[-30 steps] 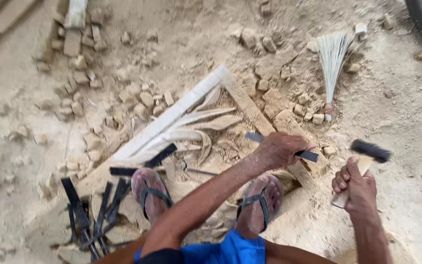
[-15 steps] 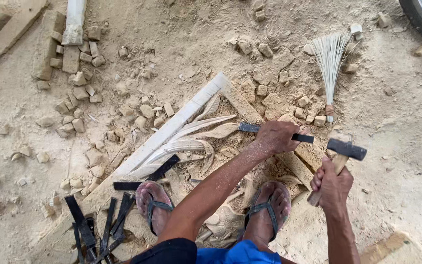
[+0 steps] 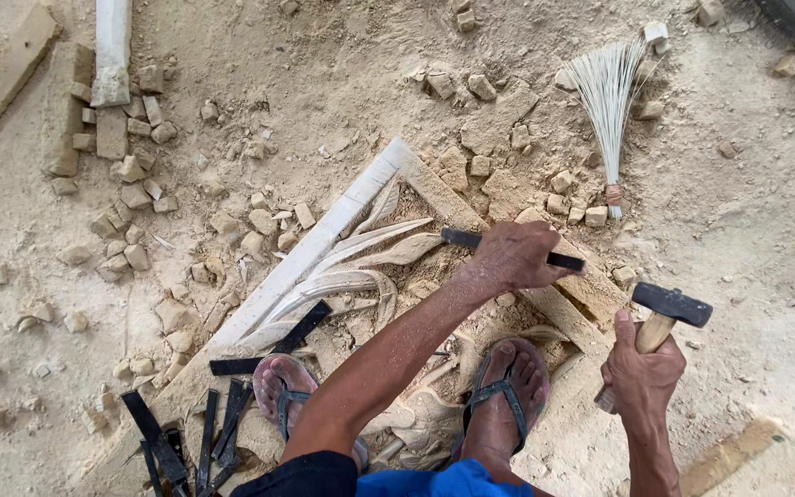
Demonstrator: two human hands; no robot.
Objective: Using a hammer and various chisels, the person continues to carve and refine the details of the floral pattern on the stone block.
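On the sandy ground between the person's sandalled feet lies a carved stone panel [image 3: 361, 248], its pale straight border running diagonally and its leaf-shaped reliefs dusted with grit. Across its upper part the left hand [image 3: 512, 258] is closed tight around a dark flat chisel [image 3: 460, 238], whose blade end points left onto the carving near a leaf tip while its other end sticks out to the right of the fist. To the right and a little lower, off the panel's edge, the right hand [image 3: 641, 373] is wrapped firmly round the wooden handle of a hammer [image 3: 669, 306], the dark block head tilted up and held apart from the chisel. Two more dark chisels [image 3: 273, 345] lie on the panel by the left foot, and a cluster of others [image 3: 186, 442] rests at lower left. Stone chips [image 3: 131, 198] litter the ground, and a pale straw brush [image 3: 604, 101] lies above the panel.
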